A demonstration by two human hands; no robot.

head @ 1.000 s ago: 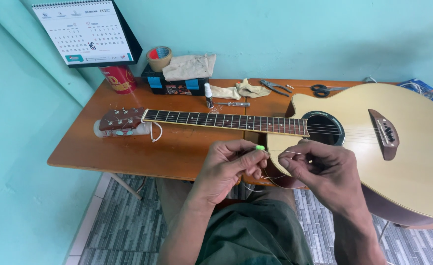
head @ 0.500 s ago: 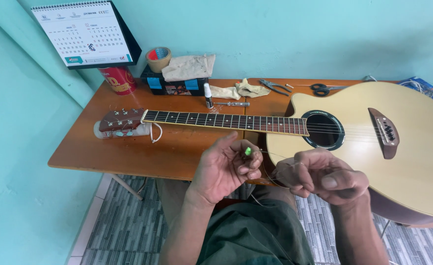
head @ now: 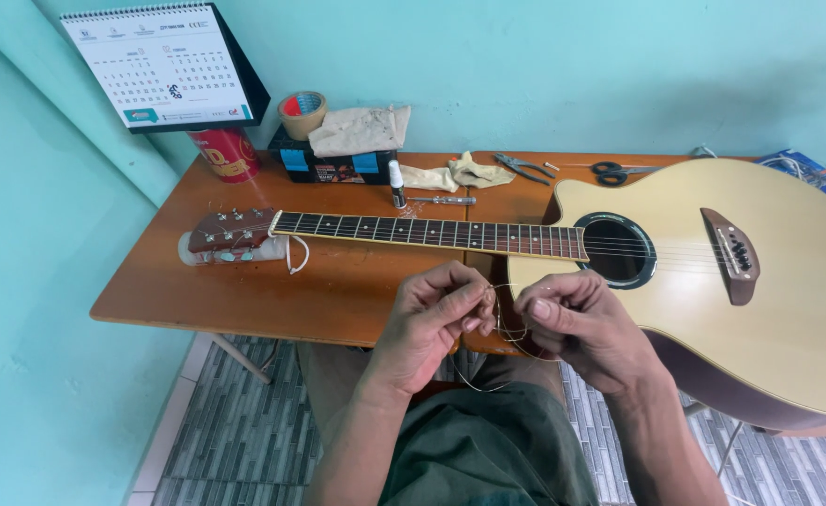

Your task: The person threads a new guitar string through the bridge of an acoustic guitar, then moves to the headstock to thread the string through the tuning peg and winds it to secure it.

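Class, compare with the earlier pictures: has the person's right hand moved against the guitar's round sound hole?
Yes. The right hand has risen and drawn left, nearer the sound hole and the left hand.

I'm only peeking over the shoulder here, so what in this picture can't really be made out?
Head view, the only one:
- The thin coiled wire string between the left hand and right hand: its ends are hidden behind the fingers.
- The pale wooden acoustic guitar: its lower body is cut off by the right edge.
- The blue packet on the orange-brown wooden table: partly behind the guitar.
- The small tools near the black-handled scissors: too small to identify.
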